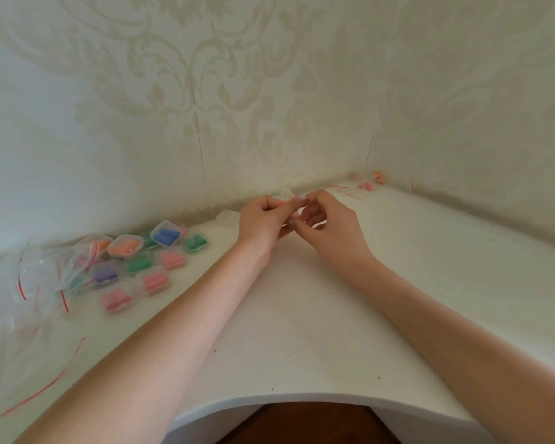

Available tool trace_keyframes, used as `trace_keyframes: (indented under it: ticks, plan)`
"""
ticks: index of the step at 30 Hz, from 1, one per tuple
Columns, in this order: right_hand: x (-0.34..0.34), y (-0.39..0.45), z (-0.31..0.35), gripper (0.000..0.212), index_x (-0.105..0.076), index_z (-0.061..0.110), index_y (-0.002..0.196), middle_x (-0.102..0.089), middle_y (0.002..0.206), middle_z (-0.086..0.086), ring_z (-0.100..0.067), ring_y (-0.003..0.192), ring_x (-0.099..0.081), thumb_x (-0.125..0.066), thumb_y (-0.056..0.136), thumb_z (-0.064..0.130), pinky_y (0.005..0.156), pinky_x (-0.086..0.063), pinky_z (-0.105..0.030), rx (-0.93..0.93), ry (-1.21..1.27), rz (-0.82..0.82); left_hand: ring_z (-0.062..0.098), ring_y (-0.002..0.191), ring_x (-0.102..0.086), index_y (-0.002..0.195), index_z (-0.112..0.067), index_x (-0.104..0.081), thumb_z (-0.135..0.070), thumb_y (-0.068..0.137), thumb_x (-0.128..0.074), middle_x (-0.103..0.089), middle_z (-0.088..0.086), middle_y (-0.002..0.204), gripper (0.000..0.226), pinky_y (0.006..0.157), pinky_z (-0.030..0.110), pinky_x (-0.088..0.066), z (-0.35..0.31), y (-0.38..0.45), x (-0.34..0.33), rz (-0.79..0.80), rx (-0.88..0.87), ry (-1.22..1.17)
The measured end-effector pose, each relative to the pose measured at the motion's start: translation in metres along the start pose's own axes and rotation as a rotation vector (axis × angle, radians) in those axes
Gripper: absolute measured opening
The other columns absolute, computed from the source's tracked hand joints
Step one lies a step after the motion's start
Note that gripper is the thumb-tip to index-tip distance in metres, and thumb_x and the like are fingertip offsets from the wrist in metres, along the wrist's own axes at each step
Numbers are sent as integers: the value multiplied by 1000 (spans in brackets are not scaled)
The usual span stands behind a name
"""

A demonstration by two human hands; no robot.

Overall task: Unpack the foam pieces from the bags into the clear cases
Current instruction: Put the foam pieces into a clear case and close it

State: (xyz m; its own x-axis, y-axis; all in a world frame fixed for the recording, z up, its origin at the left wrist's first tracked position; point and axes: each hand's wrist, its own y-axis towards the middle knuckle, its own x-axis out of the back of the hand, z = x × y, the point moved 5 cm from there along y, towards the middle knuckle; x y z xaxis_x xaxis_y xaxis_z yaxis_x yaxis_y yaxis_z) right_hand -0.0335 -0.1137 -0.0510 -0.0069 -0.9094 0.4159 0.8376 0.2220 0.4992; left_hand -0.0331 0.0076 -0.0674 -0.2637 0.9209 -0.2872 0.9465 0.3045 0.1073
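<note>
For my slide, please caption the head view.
Both hands pinch a small clear bag beside filled clear cases.

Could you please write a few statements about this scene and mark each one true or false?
1. Both hands meet at a small clear bag near the wall. True.
2. The filled clear cases lie to the person's right. False: they lie to the left, near the left hand.
3. One case holds blue foam pieces. True.
4. The right hand rests flat on the table. False: its fingers pinch the bag.
5. Loose pink foam pieces lie in the far corner. True.
</note>
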Motion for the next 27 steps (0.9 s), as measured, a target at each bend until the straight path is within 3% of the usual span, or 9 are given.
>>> trace_keyframes:
  ticks: [3,5,9,11,15,19,23,27]
  plan:
    - [5,3,-3,5,-67,10,86,-67,73,4,2,63,-58,-70,82,9,62,-42,-9,-43,62,-17,10,53,-63,62,-10,-50,-13,79,-74,-63,1,56,29,54,19,-51,-3,-2,-3,48,0,-17]
    - [8,5,-5,4,-69,8,79,-68,69,-1,-1,59,-58,-68,82,6,64,-47,-16,-73,121,-24,11,51,-63,66,-8,-50,-12,80,-73,-64,2,57,27,52,18,-50,-4,-3,-6,91,-5,-35]
    - [9,5,-10,9,-72,11,79,-71,77,-11,-21,71,-66,-66,85,10,74,-55,-32,-151,207,-34,13,60,-62,72,-9,-53,-14,82,-71,-62,6,69,21,56,19,-52,-4,-1,-5,123,1,-44]
    - [8,5,-9,10,-71,11,79,-71,78,-10,-23,76,-67,-65,87,11,70,-57,-27,-174,276,-40,10,59,-60,70,-10,-53,-21,86,-68,-61,5,67,24,56,20,-52,-4,1,-5,131,-20,35]
    - [6,4,-11,12,-66,7,80,-68,77,-12,-16,66,-66,-61,91,11,65,-57,-25,-250,400,-66,5,50,-56,71,-7,-52,-27,93,-57,-59,3,61,31,52,20,-51,-7,0,-8,146,-223,352]
    - [9,5,-11,11,-60,1,91,-67,72,-8,-13,64,-67,-56,94,11,61,-56,-23,-264,398,-77,4,47,-56,64,-11,-50,-24,94,-56,-56,-2,56,33,51,20,-51,-9,-1,-9,109,-270,363]
    - [-1,2,-4,14,-57,6,98,-65,79,-5,-11,69,-66,-59,92,19,65,-57,-23,-213,321,37,11,49,-53,66,-9,-52,-30,95,-54,-54,2,56,36,50,22,-48,-8,1,-7,83,-233,327]
    - [-2,0,-2,6,-59,7,89,-66,75,-7,-14,67,-65,-61,91,11,64,-56,-22,-198,340,85,5,45,-51,73,-3,-53,-32,95,-52,-53,6,58,36,49,18,-47,-8,1,-6,80,-218,342]
